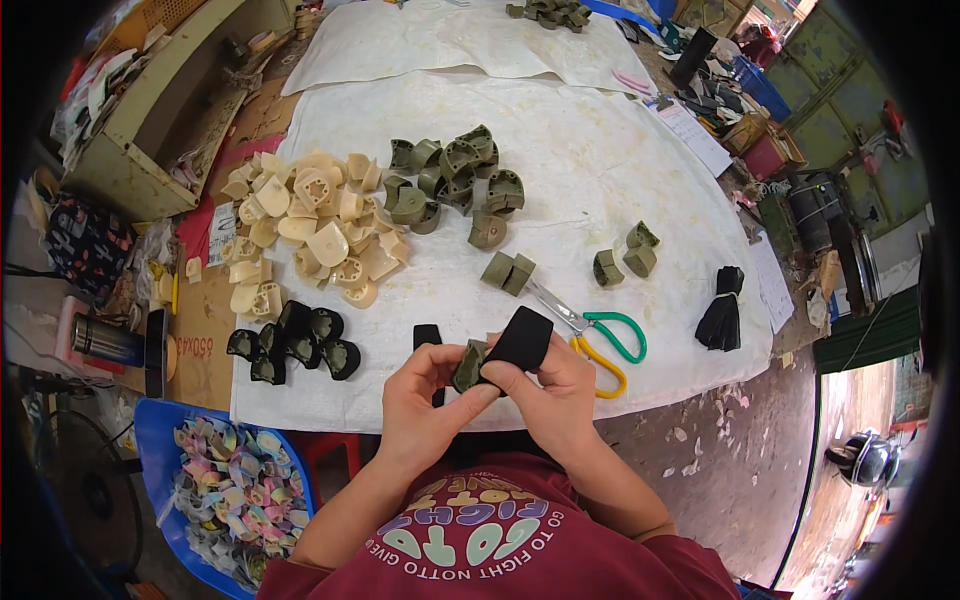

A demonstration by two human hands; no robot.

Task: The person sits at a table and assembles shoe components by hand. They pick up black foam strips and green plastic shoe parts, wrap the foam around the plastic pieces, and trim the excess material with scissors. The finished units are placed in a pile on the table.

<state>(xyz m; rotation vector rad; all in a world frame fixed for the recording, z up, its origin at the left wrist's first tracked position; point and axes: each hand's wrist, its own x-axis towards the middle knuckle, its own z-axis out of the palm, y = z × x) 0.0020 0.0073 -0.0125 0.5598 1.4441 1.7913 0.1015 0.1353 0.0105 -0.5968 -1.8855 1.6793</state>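
My left hand (428,395) pinches an olive-green shoe heel (467,368), its hollow side showing. My right hand (553,398) grips a black fabric strip (524,338) against that heel, thumb pressed near where the two meet. Another black strip (426,334) lies on the table partly behind my left hand. Just beyond my right hand are scissors (581,325) with one green and one yellow handle, blades toward a pair of green heels (508,272). Left of my hands sit several black-covered heels (296,342). A tied bundle of black strips (719,310) rests at the right.
Beige heels (318,225) are heaped at the left, beside a pile of olive-green heels (460,175). Two loose green heels (640,252) lie at centre right. A blue bin (165,480) of colourful pieces stands below the table's left edge. Papers (693,135) line the right side.
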